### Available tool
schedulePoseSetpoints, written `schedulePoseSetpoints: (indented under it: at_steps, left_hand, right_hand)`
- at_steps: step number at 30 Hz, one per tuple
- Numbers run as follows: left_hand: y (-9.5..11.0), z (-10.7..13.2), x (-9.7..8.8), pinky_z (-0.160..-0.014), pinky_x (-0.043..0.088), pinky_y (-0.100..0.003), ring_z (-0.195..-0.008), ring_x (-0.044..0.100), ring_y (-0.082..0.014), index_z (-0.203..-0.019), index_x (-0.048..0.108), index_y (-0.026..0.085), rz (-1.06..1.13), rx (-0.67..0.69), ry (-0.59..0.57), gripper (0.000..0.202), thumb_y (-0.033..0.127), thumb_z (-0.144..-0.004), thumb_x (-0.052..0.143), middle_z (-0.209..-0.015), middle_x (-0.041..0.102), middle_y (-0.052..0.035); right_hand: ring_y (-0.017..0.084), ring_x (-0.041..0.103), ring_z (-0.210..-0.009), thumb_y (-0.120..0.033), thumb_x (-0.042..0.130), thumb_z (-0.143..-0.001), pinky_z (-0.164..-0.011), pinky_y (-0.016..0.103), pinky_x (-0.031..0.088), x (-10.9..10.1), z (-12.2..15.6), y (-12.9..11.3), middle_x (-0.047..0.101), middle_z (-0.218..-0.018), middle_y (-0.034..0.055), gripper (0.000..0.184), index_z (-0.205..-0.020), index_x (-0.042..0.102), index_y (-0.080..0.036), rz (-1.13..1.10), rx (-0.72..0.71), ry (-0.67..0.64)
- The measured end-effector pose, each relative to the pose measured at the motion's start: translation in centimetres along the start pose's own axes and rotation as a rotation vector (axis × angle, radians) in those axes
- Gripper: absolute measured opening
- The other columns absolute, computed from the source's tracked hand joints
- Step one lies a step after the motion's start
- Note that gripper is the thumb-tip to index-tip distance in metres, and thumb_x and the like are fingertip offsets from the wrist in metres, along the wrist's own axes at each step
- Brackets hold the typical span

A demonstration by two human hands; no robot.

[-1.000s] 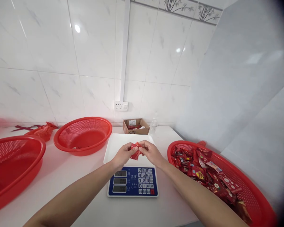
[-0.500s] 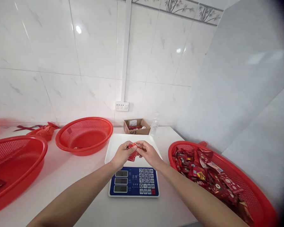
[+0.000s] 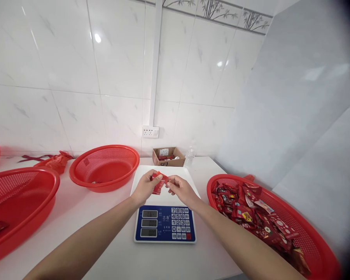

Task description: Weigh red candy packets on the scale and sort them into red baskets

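Note:
Above the white pan of a digital scale (image 3: 165, 224), a small red packet (image 3: 157, 189) is between my two hands. My left hand (image 3: 144, 189) pinches its left side between thumb and fingers. At its upper right edge, my right hand (image 3: 183, 191) is closed in a pinch on the packet, with the thumb toward me. The packet looks bent, and my fingertips cover part of it. The scale's blue panel has a number keypad and three display windows; its pan is partly hidden by my hands.
On the right stands a red basket (image 3: 317, 237) of red-wrapped packets (image 3: 251, 214). Two red baskets, one nearer (image 3: 51, 192) and one farther (image 3: 105, 186), are at left, near a red plastic bag (image 3: 56, 161). A cardboard box (image 3: 170, 163) and clear bottle (image 3: 190, 156) stand behind the scale.
My left hand has moved slightly left and up with the packet. A wider gap now shows between my hands, and more of the packet is exposed.

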State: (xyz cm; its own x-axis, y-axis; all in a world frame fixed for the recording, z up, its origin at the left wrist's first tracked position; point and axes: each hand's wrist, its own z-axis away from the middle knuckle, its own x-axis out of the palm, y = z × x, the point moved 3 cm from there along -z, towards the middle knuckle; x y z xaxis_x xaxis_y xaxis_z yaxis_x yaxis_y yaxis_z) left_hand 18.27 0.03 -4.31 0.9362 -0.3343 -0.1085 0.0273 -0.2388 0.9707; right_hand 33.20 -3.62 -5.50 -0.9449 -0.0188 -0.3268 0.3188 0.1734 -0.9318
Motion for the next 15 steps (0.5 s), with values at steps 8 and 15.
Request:
schedulePoseSetpoints:
  at_steps: [8, 15]
  left_hand:
    - [1.9, -2.8, -11.1, -0.076, 0.041, -0.03, -0.097, 0.051, -0.0234, -0.08, 0.064, 0.024, -0.408, 0.153, 0.272, 0.015, 0.035, -0.072, 0.059, -0.097, 0.061, -0.0035]
    - [0.9, -3.0, -14.8, -0.061, 0.045, -0.031, -0.081, 0.057, -0.0237, -0.089, 0.06, 0.021, -0.359, -0.019, 0.368, 0.022, 0.036, -0.072, 0.06, -0.085, 0.062, -0.0063]
  right_hand:
    - [0.019, 0.058, -0.095, -0.027, 0.05, -0.079, -0.085, 0.037, 0.043, -2.4, -1.7, 1.9, 0.064, -0.1, 0.0073, 0.02, -0.095, 0.058, -0.019, 0.308, -0.012, 0.136]
    - [0.019, 0.058, -0.092, -0.022, 0.049, -0.077, -0.084, 0.036, 0.045, -1.9, -1.8, 2.1, 0.064, -0.1, 0.006, 0.016, -0.09, 0.059, -0.021, 0.378, -0.046, 0.135]
